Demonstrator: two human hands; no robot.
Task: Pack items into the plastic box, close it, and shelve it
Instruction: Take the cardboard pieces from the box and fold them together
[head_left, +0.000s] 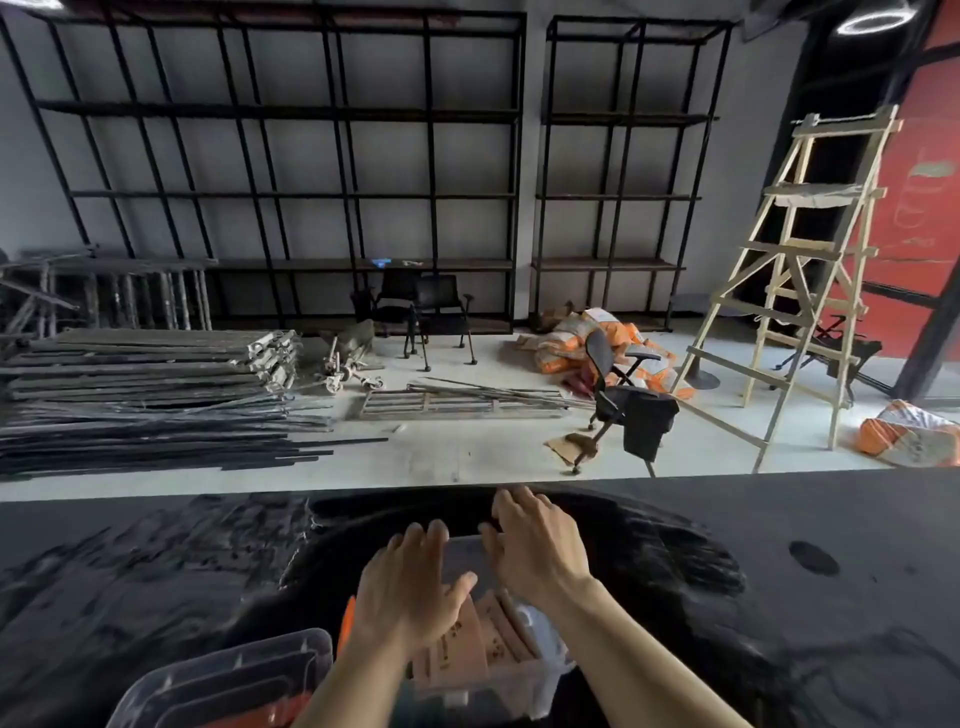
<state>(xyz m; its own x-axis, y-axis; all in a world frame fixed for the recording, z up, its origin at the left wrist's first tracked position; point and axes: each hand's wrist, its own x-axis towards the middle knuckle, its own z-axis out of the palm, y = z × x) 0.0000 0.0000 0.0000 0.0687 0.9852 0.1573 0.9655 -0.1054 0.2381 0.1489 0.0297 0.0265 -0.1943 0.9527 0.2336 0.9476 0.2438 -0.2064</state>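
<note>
Both hands lie spread, palms down: left hand and right hand rest on the clear lid directly above the plastic box, ready for pressing straight down.

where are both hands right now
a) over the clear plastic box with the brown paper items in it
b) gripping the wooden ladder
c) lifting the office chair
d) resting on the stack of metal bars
a: the left hand and right hand are spread, fingers open, above the plastic box holding brown paper items on the dark table.
</note>
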